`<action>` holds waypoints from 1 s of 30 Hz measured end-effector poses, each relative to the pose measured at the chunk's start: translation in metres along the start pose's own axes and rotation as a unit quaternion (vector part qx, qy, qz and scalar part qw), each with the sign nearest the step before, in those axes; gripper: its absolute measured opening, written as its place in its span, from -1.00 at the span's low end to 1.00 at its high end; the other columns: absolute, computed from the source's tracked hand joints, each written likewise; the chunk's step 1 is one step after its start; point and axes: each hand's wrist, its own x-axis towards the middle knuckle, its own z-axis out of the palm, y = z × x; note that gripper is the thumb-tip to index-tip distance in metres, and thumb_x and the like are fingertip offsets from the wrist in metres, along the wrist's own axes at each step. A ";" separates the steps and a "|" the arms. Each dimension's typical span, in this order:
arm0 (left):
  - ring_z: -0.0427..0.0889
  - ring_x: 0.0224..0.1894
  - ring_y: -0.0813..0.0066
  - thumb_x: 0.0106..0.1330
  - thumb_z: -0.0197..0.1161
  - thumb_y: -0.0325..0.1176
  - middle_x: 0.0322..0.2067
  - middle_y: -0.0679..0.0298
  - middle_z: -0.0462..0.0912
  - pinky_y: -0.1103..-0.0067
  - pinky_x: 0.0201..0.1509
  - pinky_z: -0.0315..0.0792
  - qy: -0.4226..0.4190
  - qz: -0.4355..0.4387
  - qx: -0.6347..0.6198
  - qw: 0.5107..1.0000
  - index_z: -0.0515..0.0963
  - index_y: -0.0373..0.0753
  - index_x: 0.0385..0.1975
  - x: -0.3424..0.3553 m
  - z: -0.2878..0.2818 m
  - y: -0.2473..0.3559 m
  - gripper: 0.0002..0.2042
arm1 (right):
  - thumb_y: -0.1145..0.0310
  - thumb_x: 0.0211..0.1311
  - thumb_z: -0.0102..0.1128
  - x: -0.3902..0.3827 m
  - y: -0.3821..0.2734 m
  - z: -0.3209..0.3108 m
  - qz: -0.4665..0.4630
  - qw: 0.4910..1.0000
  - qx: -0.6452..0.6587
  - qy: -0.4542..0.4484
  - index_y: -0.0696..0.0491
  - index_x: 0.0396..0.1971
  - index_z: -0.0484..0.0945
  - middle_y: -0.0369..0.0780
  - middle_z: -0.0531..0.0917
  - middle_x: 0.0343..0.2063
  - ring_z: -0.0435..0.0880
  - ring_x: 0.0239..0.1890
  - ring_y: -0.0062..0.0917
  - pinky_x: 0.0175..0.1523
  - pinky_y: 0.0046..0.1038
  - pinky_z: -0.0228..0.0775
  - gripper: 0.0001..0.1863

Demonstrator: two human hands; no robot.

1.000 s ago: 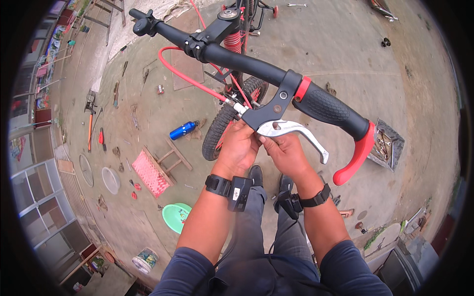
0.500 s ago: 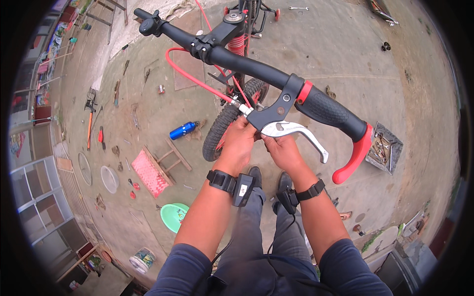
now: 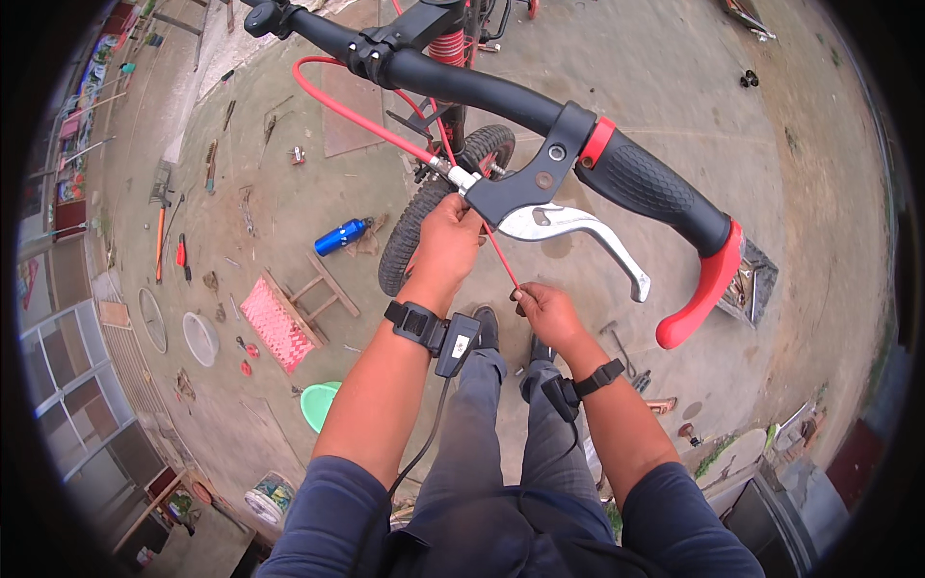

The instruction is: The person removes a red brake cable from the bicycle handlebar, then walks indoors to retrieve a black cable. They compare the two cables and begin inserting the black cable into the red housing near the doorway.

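A bicycle handlebar (image 3: 472, 89) crosses in front of me, with a black-and-red grip (image 3: 655, 197) at its right end. Below it sits a brake lever (image 3: 578, 223) with a silver blade and black bracket. My left hand (image 3: 446, 246) is closed at the bracket's left underside, next to the silver cable adjuster (image 3: 462, 180); its fingertips are partly hidden. A thin red cable (image 3: 501, 256) slants down from the bracket. Its lower end is pinched between the thumb and fingers of my right hand (image 3: 547, 313). Thicker red cable housing (image 3: 361, 111) loops into the adjuster.
Behind my left hand stands the front wheel (image 3: 403, 241). On the ground lie a blue bottle (image 3: 342, 237), a pink woven stool (image 3: 277, 323), a green basin (image 3: 317, 405) and several hand tools. A grey tray (image 3: 761, 284) of parts is partly behind the grip.
My right hand has moved down and away from the lever, and a taut length of red cable now shows between. The left hand stays at the bracket. The view has shifted slightly.
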 end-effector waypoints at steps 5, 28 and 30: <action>0.65 -0.29 0.57 0.44 0.10 -0.41 -0.30 0.26 0.68 0.60 -0.25 0.47 -0.033 -0.097 0.070 0.992 0.52 -0.36 -0.14 -0.023 0.003 -0.028 -0.84 | 0.20 0.37 0.10 -0.035 0.030 0.001 0.069 0.995 -0.049 -0.047 0.18 -0.15 0.64 -0.02 0.69 -0.41 0.66 -0.29 -0.10 -0.07 -0.22 0.47 -0.67; 0.66 -0.14 0.49 0.48 0.03 -0.38 -0.18 0.21 0.67 0.55 -0.12 0.48 -0.079 -0.142 0.030 0.986 0.44 -0.35 0.02 -0.072 0.023 -0.055 -0.77 | 0.23 0.31 0.21 -0.141 0.068 -0.022 0.150 0.986 -0.028 -0.071 0.16 -0.30 0.68 -0.13 0.70 -0.53 0.68 -0.53 -0.44 -0.32 -0.39 0.51 -0.73; 0.66 -0.15 0.49 0.48 0.03 -0.37 -0.19 0.22 0.67 0.55 -0.13 0.47 -0.074 -0.146 0.020 0.986 0.45 -0.33 -0.01 -0.074 0.024 -0.055 -0.79 | 0.24 0.29 0.23 -0.156 0.079 -0.026 0.154 0.985 -0.037 -0.074 0.16 -0.28 0.69 -0.13 0.70 -0.53 0.69 -0.53 -0.44 -0.32 -0.40 0.52 -0.73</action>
